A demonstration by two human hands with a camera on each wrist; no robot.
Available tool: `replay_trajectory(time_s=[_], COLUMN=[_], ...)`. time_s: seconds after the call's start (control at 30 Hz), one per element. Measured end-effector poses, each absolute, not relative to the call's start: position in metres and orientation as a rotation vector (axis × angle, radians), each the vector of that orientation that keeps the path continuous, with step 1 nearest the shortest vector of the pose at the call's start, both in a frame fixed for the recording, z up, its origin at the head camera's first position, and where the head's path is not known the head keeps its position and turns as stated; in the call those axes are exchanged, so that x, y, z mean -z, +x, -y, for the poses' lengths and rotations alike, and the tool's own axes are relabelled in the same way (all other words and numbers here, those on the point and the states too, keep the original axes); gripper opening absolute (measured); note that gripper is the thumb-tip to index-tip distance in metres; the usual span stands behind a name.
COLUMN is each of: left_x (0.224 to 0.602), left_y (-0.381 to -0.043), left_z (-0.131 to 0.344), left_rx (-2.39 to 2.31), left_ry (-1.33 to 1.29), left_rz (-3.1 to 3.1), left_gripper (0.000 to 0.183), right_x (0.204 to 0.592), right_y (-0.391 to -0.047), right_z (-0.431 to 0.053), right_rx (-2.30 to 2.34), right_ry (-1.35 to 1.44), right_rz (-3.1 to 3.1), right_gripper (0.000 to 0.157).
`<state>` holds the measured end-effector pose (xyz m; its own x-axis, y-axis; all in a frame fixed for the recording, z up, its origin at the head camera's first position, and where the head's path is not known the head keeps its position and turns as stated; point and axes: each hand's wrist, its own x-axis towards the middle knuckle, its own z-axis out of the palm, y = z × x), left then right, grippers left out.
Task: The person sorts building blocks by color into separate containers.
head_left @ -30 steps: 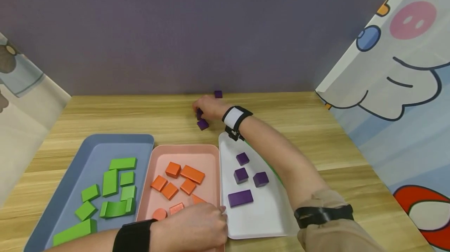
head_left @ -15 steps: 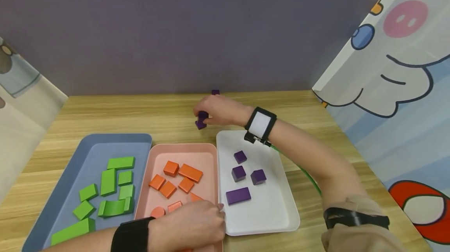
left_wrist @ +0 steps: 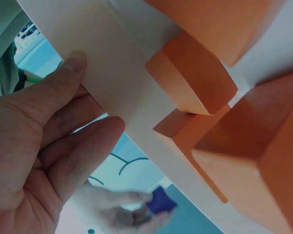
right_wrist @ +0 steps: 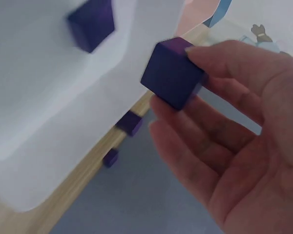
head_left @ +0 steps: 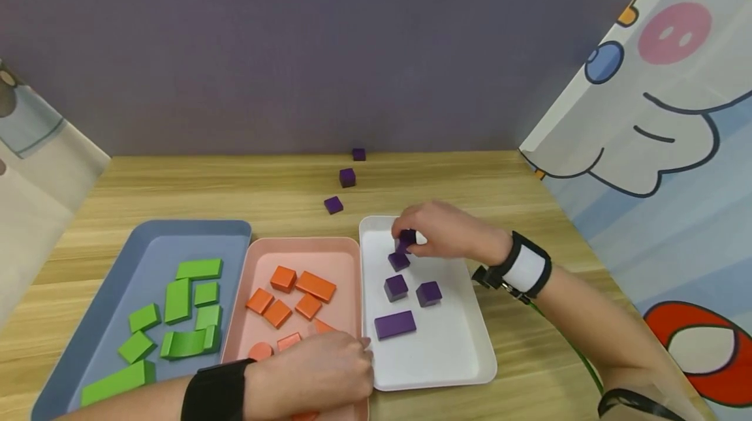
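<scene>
My right hand (head_left: 449, 232) pinches a purple cube (right_wrist: 173, 73) between thumb and fingers, over the far end of the white tray (head_left: 435, 365). Beneath it in that tray lie a few purple cubes (head_left: 396, 287) and a purple oblong block (head_left: 395, 324). My left hand (head_left: 314, 369) is at the near right side of the pink tray (head_left: 305, 248). In the left wrist view, its thumb lies on the tray's wall and some fingers pass behind the edge, gripping the rim. Orange blocks (left_wrist: 193, 75) lie close to that hand.
Three purple blocks stand on the wooden table (head_left: 264, 186) behind the trays; the middle one is a cube (head_left: 347, 177). At the left is a blue tray (head_left: 147, 264) with several green blocks (head_left: 178, 300). A grey wall (head_left: 317, 55) borders the table's back.
My right hand has carried the purple cube from the table's back, right and nearer, over the white tray. Purple blocks it had partly covered now show. My left hand stays in place.
</scene>
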<state>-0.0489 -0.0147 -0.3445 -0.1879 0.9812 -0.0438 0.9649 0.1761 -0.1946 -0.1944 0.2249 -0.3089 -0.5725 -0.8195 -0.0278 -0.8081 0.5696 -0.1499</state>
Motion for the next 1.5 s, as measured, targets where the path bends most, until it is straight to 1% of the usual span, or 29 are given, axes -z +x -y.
replay_trajectory(time_s=[0.27,0.53,0.73,0.9,1.1,1.3,1.5], left_x=[0.343,0.343,0.343,0.343,0.345,0.345,0.345], left_y=[-0.051,-0.051,-0.051,-0.051,-0.048,-0.049,-0.049], left_z=[0.016,0.016,0.015,0.014,0.014,0.014,0.013], left_rx=[-0.242,-0.298,-0.328,-0.315,-0.337,-0.326,-0.313], left_ry=[-1.979,-1.976,-1.959,-1.981,-1.926,-1.935,-1.928], left_rz=[2.389,2.341,2.318,2.346,2.285,2.306,2.301], left_gripper=[0.015,0.013,0.011,0.012,0.012,0.012,0.019], right_x=[0.327,0.347,0.351,0.341,0.32,0.301,0.292], right_y=[-0.175,-0.171,-0.172,-0.176,-0.187,-0.203,-0.221], right_z=[-0.252,-0.26,-0.263,-0.26,-0.246,-0.222,-0.189], right_rx=[0.172,0.131,0.131,0.166,0.157,0.167,0.12], right_ry=[-1.227,-1.222,-1.217,-1.176,-1.2,-1.269,-1.34], right_rz=[-2.674,-2.707,-2.718,-2.729,-2.785,-2.791,-2.785], right_gripper=[0.023,0.025,0.027,0.028,0.026,0.025,0.027])
